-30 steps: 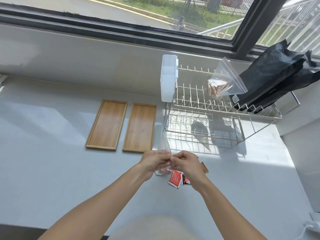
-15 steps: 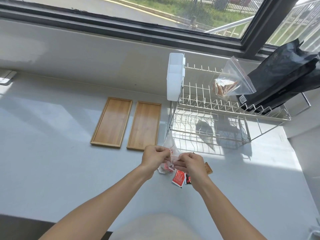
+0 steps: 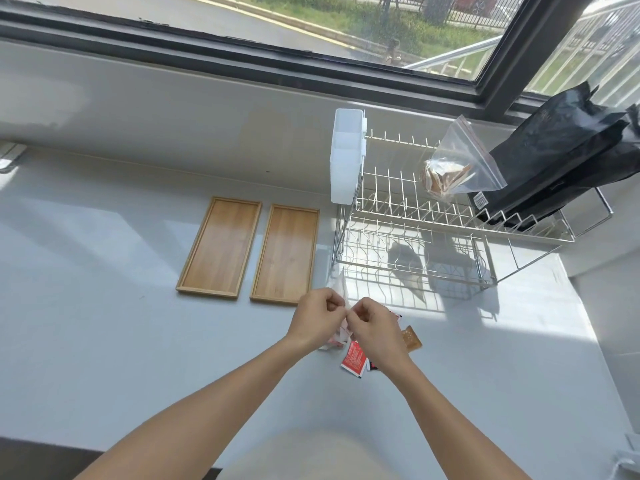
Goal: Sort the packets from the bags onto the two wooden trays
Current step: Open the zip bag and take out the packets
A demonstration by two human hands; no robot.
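Both hands working a bag open over the white counter [image 3: 104,341]

Left hand [image 3: 317,318] and right hand [image 3: 375,327] each pinch the small clear plastic bag [image 3: 337,296], probably to spill packets like the red foil packet [image 3: 353,358] near the two empty wooden trays [image 3: 219,247].

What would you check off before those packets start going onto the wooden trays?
1. Both trays bare and reachable: left tray and right tray ok.
2. Clear bag gripped by left hand and right hand: ok.
3. Bag fully emptied: cannot tell, the hands hide it.
4. Packets out on the counter: red packet and brown packet ok.
5. Second bag taken from the rack: not ok.
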